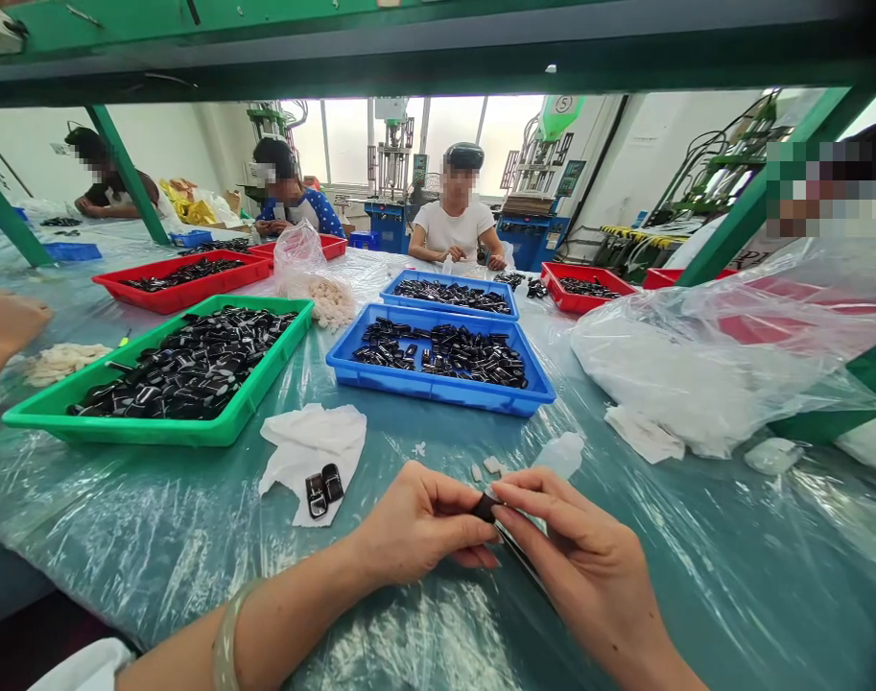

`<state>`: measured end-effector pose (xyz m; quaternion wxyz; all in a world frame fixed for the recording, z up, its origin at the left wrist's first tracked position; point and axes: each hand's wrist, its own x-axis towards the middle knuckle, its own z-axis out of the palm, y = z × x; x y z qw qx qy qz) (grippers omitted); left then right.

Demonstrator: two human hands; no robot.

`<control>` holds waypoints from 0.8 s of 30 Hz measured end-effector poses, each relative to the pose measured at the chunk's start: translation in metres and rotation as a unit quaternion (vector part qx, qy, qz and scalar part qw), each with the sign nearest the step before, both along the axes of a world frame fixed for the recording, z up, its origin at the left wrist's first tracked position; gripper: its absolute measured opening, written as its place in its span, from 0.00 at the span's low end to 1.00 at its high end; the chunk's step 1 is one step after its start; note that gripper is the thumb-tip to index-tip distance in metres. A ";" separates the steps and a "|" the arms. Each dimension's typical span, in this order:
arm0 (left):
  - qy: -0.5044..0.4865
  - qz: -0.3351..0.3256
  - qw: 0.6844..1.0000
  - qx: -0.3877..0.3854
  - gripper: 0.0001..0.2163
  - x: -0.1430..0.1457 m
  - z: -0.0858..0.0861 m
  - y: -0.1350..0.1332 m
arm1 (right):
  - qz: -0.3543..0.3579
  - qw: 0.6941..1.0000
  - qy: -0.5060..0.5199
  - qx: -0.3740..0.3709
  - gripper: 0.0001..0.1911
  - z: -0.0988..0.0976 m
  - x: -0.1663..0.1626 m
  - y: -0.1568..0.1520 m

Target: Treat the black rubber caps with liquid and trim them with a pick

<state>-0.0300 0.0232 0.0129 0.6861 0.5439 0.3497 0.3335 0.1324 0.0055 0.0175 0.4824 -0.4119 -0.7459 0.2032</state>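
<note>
The small dark piece (486, 507) sits between the two hands, at the fingertips of both, so that the fingers hide much of it. The left hand (415, 523) has it pinched between thumb and bent forefinger, the other fingers curled in beneath. The right hand (588, 561) meets it from the other side, thumb and fingertips drawn together on its edge. A slim dark strip (518, 555) with a pale edge runs from there down along the inside of the right hand; whether it belongs to the piece or is separate, I cannot tell.

The left forearm comes in from the lower left, a pale bangle (225, 643) around it, and lies low over the plastic-covered desk (697, 566). The right forearm rises from the lower right, wrist slightly bent, with the back of the hand facing up.

Just beyond the fingertips lie small white scraps (491, 465). Left of the left hand, two black pieces (316, 497) rest side by side on a white cloth (300, 441). Beyond both hands stands a blue tray (438, 387) of black pieces; farther left of the left hand is a green tray (121, 434), heaped fuller. A clear plastic bag (697, 365) lies beyond the right hand, off to its right.
</note>
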 end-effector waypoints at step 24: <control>0.003 0.010 1.000 -0.004 0.08 0.002 0.000 -0.001 | 0.013 0.999 0.047 -0.023 0.08 -0.009 -0.002 0.000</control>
